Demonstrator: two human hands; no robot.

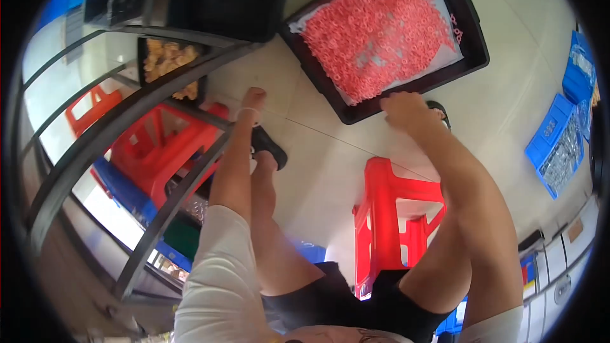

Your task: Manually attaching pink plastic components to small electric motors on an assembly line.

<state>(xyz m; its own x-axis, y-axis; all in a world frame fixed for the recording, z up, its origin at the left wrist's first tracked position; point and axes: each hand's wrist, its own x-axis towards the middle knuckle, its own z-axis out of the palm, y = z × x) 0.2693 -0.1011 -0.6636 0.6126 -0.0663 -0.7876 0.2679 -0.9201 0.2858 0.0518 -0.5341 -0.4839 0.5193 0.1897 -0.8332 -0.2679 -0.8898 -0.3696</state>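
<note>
Pale floor tiles (318, 171) run under everything here, and the person sits low above them, knees apart, leaning forward; nearest to them stands a red plastic stool (397, 216) between the legs, empty on top. The left hand (253, 98) stretches out flat towards a dark metal rack frame (127, 152), fingers straight and loose, grasping nothing, a light band round the wrist; the right hand (403, 109) rests on the near rim of a black tray (473, 51) on the floor, fingers curled over the edge, though I cannot tell whether they truly clench it or only lie there. The tray is lined with a white sheet and heaped with small pink rings (381, 28); the heap is thick through the middle and thin at a few bare patches, and a few rings lie loose on the tray's far rim; judging from that, the sorting or gathering looks barely begun, with nearly the whole lot left in the tray.

Behind the rack another red stool (159, 146) sits beside a black tray of yellowish pieces (166, 57). To the right, well apart, blue crates (559, 143) hold greyish metal parts; farther along the wall stand pale boxes (559, 260) with small labels, one brown, too blurred to make out.
</note>
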